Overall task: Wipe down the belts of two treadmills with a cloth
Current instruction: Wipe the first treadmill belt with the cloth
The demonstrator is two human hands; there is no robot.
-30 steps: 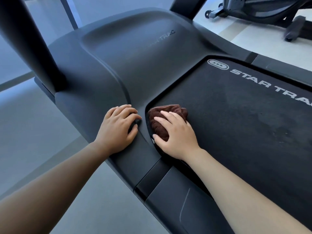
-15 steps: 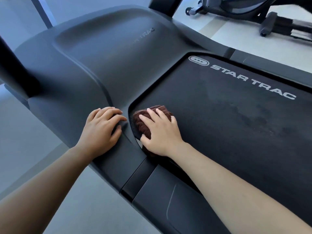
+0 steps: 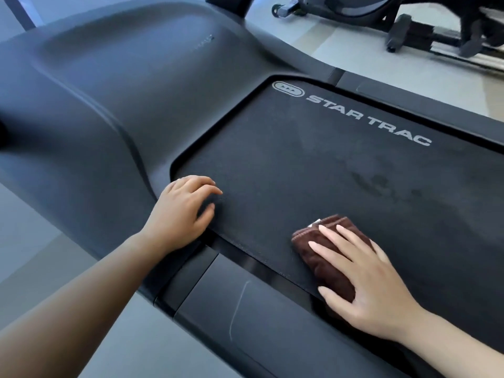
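A black treadmill belt (image 3: pixel 313 165) printed with "STAR TRAC" fills the middle and right of the view. A folded brown cloth (image 3: pixel 321 252) lies on the belt near its close edge. My right hand (image 3: pixel 365 279) presses flat on top of the cloth with fingers spread. My left hand (image 3: pixel 181 211) rests on the belt's front left corner, fingers curled down on the surface, holding nothing. Faint dull smudges show on the belt to the right of centre.
The treadmill's grey motor hood (image 3: pixel 109 85) rises at the left and back. A grey side rail (image 3: pixel 245 309) runs along the near edge. Another exercise machine (image 3: pixel 409 25) stands on the pale floor at the back right.
My right hand has slid the cloth from the belt's front left corner to the right along the near edge. My left hand has shifted from the hood's edge onto the belt corner.
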